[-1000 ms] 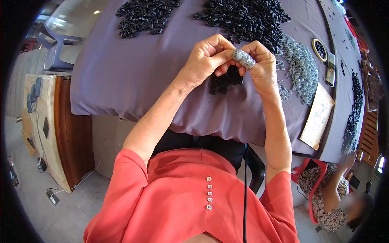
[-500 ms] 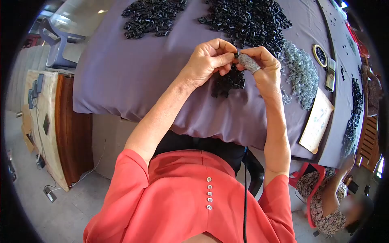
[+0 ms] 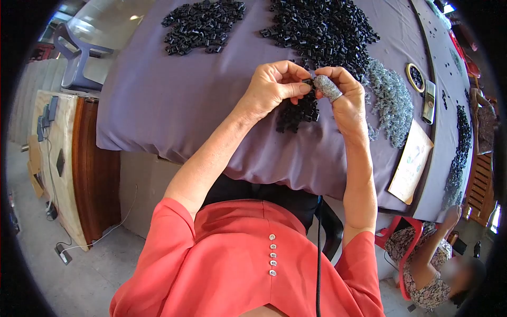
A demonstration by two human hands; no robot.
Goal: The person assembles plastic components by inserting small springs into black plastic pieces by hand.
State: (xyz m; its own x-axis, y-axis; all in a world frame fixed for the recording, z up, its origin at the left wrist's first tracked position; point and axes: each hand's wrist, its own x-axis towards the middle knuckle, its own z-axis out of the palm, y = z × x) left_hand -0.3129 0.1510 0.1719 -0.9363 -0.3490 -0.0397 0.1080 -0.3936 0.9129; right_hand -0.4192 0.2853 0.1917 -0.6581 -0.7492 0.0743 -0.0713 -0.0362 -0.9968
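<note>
My left hand (image 3: pixel 272 91) is closed in a pinch on a small black plastic piece (image 3: pixel 308 83). Close beside it, my right hand (image 3: pixel 347 100) has its thumb and forefinger brought together; whatever lies between those tips is too small to make out. A grey wrapping (image 3: pixel 328 88) covers the right thumb. Below the fingertips, a small heap of black plastic pieces (image 3: pixel 297 115) rests on the purple cloth (image 3: pixel 222 105). Beyond my hands spreads a large pile of the same pieces (image 3: pixel 322 29). Right of my right hand lies a heap of small silvery-clear pieces (image 3: pixel 393 105).
Another black pile (image 3: pixel 203 24) sits at the far left of the table. On the right are a tape roll (image 3: pixel 415 77), a small box (image 3: pixel 429 102) and a printed card (image 3: pixel 411 161). A co-worker (image 3: pixel 422 264) sits at lower right, one arm at the table.
Both hands have come slightly nearer to me, and their fingertips have drawn a little apart. The black piece now shows at the left fingertips.
</note>
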